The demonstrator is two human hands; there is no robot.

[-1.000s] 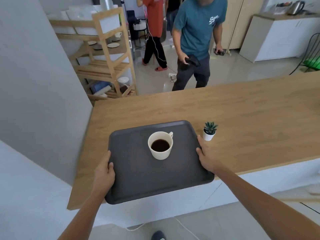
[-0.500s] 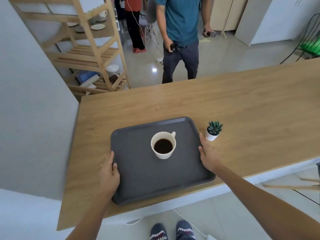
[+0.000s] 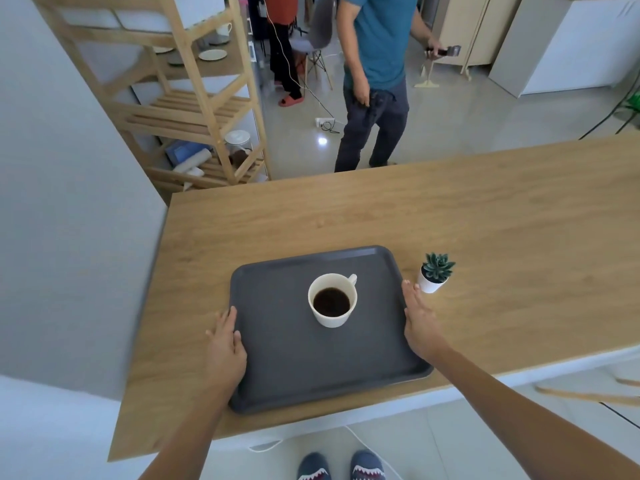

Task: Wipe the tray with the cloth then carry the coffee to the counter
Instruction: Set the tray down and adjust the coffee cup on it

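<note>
A dark grey tray [image 3: 277,358] lies flat on the wooden counter [image 3: 485,220], close to its front edge. A white cup [image 3: 334,318] full of black coffee stands on the tray a little right of its middle, handle pointing away from me. My left hand [image 3: 225,348] lies against the tray's left edge with fingers stretched out and the thumb on the rim. My right hand [image 3: 419,323] rests flat along the right edge, fingers straight. Neither hand is curled around the tray. No cloth is in view.
A small potted succulent [image 3: 434,277] stands just right of the tray, near my right fingertips. A grey wall [image 3: 69,202] bounds the counter's left side. Beyond the counter are a wooden shelf rack [image 3: 194,109] and a person in a teal shirt [image 3: 377,46].
The tray came down onto the counter and slid farther onto it. Both hands have loosened from gripping its edges to lying flat beside them. My view tilted downward.
</note>
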